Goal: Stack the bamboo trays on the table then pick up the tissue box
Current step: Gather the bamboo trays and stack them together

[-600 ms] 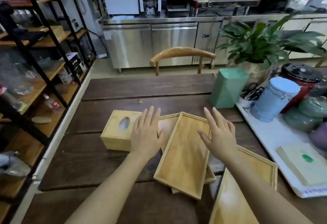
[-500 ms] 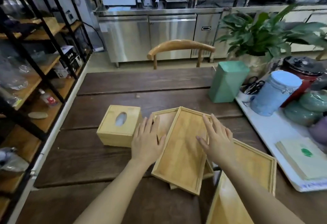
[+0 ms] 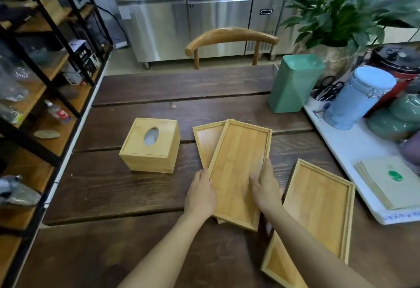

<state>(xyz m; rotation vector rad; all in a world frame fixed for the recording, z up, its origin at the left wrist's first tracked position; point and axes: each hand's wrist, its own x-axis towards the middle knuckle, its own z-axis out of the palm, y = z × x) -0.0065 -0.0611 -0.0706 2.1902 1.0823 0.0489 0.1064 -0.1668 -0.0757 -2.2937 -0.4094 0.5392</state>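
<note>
Both hands, raised and open moments earlier, now gripped the skewed top tray: left hand, right hand; squaring the stack seemed imminent

Dark plank table, wooden chair, steel cabinets, black shelving left.

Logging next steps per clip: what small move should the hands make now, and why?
Probably twist the top tray square with the tray beneath. The left hand and right hand grip its long edges, it sits skewed, and a third tray lies unstacked.
</note>
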